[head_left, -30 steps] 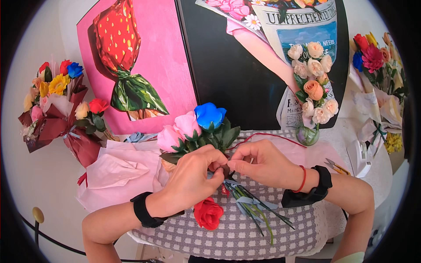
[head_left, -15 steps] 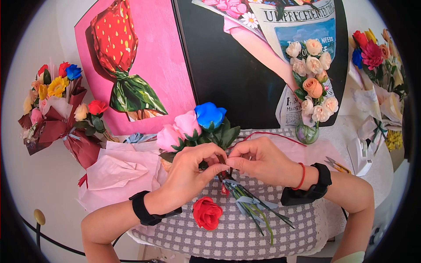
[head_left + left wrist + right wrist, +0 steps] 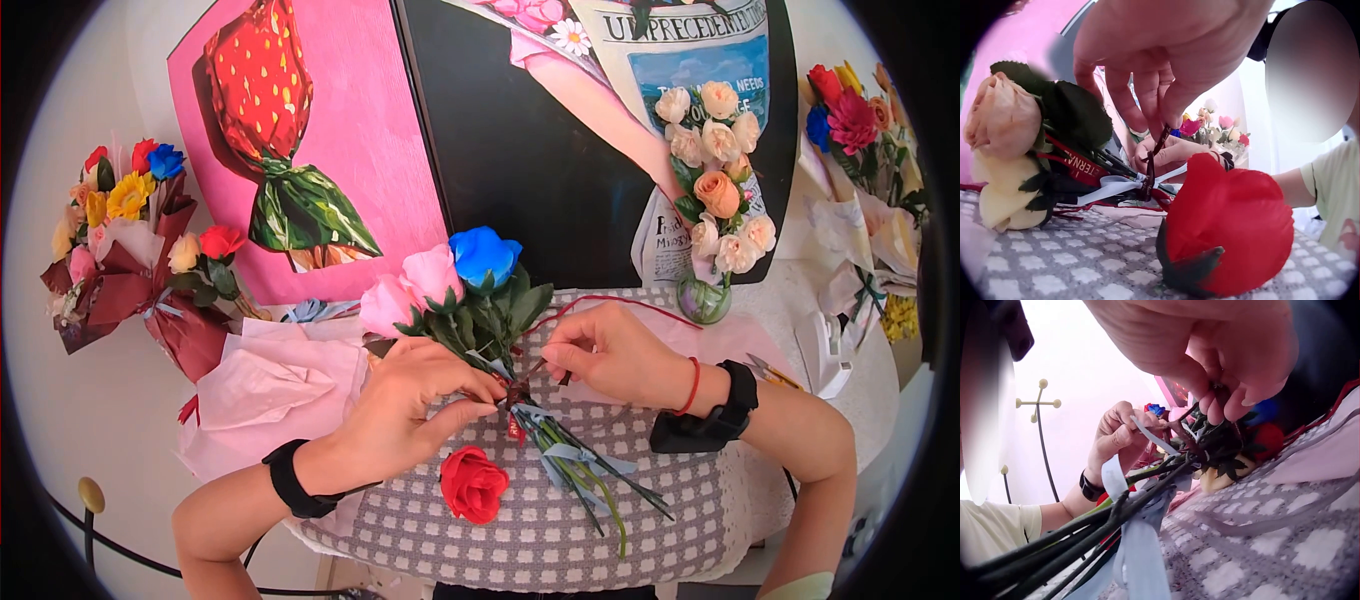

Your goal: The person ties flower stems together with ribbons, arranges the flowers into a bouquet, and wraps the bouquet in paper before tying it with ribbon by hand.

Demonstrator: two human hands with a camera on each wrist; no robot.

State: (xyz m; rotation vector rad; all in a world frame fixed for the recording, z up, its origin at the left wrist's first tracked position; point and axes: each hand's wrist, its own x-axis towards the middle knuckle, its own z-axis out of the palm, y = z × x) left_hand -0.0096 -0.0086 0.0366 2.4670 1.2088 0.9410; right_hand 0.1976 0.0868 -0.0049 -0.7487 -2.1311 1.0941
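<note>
A bunch of artificial roses lies on the table, with a blue rose [image 3: 485,257] and pink roses [image 3: 431,276] at its far end and green stems [image 3: 585,470] toward me. Around the stems runs a dark brown ribbon [image 3: 1149,177], knotted in the left wrist view. My left hand [image 3: 415,395] pinches one end of it between thumb and fingertips. On the other side, my right hand [image 3: 605,355] pinches the opposite end, fingers curled in. A light blue ribbon [image 3: 1141,550] is tied lower on the stems. One red rose head [image 3: 474,485] lies nearer me, beside the stems.
Pink wrapping paper [image 3: 280,385] spreads at the left. Scissors [image 3: 772,374] and a white tape dispenser [image 3: 822,350] lie at the right. A glass vase [image 3: 704,300] of pale roses stands behind, before two paintings. A wrapped bouquet [image 3: 140,250] is at far left.
Both hands, close together over the stems before, have drawn apart, the left toward the left and the right toward the right. The brown ribbon's knot now shows between them.
</note>
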